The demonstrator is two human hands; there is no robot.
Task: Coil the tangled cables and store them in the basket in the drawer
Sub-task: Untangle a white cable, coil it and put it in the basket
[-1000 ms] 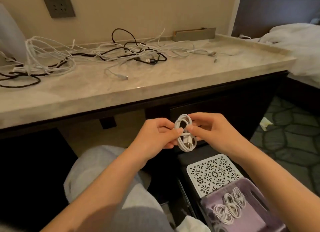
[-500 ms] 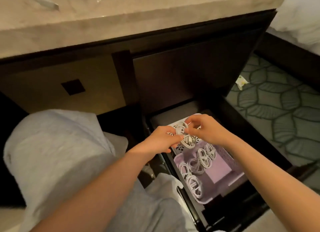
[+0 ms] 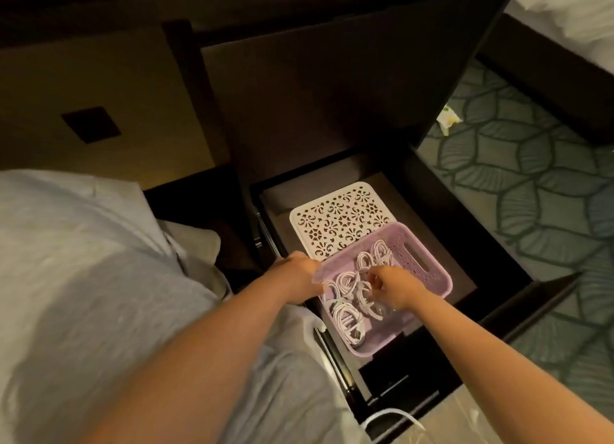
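The right hand (image 3: 389, 287) is down inside the purple basket (image 3: 433, 289), fingers curled among the coiled white cables (image 3: 347, 320). It's too blurred to tell whether it has hold of one. Just left of it, the left hand (image 3: 297, 277) hooks its fingers over the basket's rim. The basket sits in the open drawer (image 3: 481, 237), with a white lid (image 3: 339, 217) just beyond both hands.

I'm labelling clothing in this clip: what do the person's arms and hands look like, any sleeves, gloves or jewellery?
Both forearms are bare, with no sleeves in view. The left hand and right hand wear no gloves; no watch, ring or bracelet shows.
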